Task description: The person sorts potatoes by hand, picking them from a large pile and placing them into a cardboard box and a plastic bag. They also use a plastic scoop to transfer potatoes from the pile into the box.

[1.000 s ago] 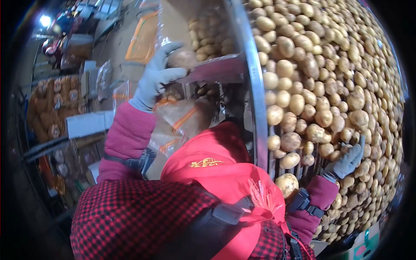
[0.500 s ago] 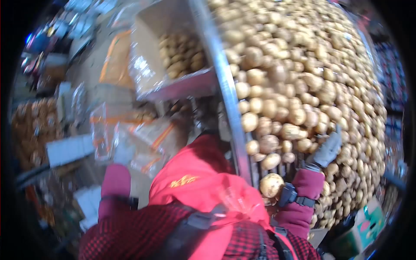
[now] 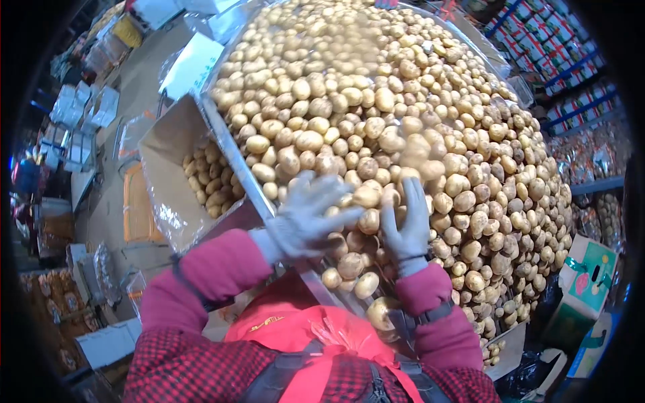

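Note:
Grey gloves cover both hands. My left hand [image 3: 310,215] is over the near left edge of the potato pile [image 3: 477,174], its fingers spread and pointing right, with nothing gripped. Just to the right, my right hand [image 3: 407,225] rests at the potatoes with thumb and fingers apart, a few potatoes between the two hands. Below them, loose potatoes [image 3: 351,265] lie on the near part of the table. A larger round potato [image 3: 381,314] sits close to my right wrist.
A metal rim [image 3: 235,158] borders the pile on the left. Beside it stands an open lined box [image 3: 168,144] with potatoes [image 3: 211,178] inside. A green carton [image 3: 588,279] is at the right, and stacked packages [image 3: 537,40] fill the upper right.
The view has turned and shifted. My left hand has come from beside the body, left of the table, onto the potatoes. My right hand has moved closer to it, its fingers now spread.

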Motion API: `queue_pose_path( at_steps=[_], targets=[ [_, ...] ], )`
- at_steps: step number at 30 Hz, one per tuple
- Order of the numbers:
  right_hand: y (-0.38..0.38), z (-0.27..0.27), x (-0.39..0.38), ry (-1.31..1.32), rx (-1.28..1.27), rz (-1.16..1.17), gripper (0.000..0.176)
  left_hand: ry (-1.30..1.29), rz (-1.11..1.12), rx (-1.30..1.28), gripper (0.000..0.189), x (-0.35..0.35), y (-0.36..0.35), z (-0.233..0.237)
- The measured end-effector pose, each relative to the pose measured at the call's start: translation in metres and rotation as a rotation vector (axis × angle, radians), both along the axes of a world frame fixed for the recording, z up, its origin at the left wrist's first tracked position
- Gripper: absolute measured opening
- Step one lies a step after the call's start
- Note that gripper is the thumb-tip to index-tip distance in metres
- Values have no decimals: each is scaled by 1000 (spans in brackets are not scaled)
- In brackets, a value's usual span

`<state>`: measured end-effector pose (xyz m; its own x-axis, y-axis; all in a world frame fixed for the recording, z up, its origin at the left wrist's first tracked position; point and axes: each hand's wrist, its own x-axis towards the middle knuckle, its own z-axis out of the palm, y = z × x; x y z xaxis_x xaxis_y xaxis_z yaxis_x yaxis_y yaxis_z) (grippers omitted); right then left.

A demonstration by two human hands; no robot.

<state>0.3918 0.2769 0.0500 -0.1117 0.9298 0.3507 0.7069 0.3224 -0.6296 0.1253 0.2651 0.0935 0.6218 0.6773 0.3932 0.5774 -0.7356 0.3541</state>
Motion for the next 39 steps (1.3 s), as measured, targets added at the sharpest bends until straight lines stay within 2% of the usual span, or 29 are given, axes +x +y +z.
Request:
queue_pose_path(
  at_steps=[2,3,4,7,11,15,16,17,18,20,21,23,26,27,28,29,32,33,35,36,38,39],
  targets=[
    [26,0,-1,-49,-15,-117,73,93,-100,165,83,41,35,-26],
    [39,0,-1,-58,9,-86,76,188,-96,69,84,50,55,-28],
    [51,1,2,-71,33,-55,78,116,-51,-22,86,55,74,-32],
    [76,-3,-7,-105,-25,-134,84,139,-70,-42,101,64,104,-29],
    [104,-7,-25,-52,-152,-229,87,122,-86,-29,105,50,138,-30],
    [167,-13,-48,53,-211,-303,81,162,2,-27,97,45,184,-27],
    [182,-11,-52,69,-233,-299,80,196,41,-122,97,45,194,-21],
    [198,-18,-55,49,-146,-292,80,255,87,-177,97,47,205,-14],
    [209,-7,-56,57,-291,-327,81,311,134,-233,96,49,215,-11],
    [228,-4,-59,42,-298,-351,82,232,158,-148,92,47,233,-24],
    [233,2,-58,44,-322,-337,76,235,148,-139,90,44,242,-25],
    [244,-11,-53,67,-226,-290,75,244,163,-96,80,40,256,-26],
    [241,-13,-36,120,-137,-176,70,178,283,10,74,22,287,-37],
    [232,-7,-27,139,-109,-92,69,187,318,4,70,15,295,-20],
    [215,7,-18,110,-75,-111,62,191,353,-5,66,7,302,-4],
    [204,6,-7,150,-40,-123,59,54,325,-201,62,-7,323,-6],
    [181,-3,15,281,-60,-212,52,-110,429,-117,64,-16,381,-14],
    [179,-6,15,230,10,-228,49,-104,427,-116,64,-8,398,-12],
    [182,-9,16,214,39,-212,48,78,630,-261,63,15,430,-7],
    [182,-9,17,190,67,-199,47,129,667,-347,61,18,453,-24],
    [183,-9,17,302,-6,-233,45,125,636,-452,59,7,502,-66],
    [184,-9,17,317,-2,-221,45,158,581,-530,58,9,505,-62]
  ],
)
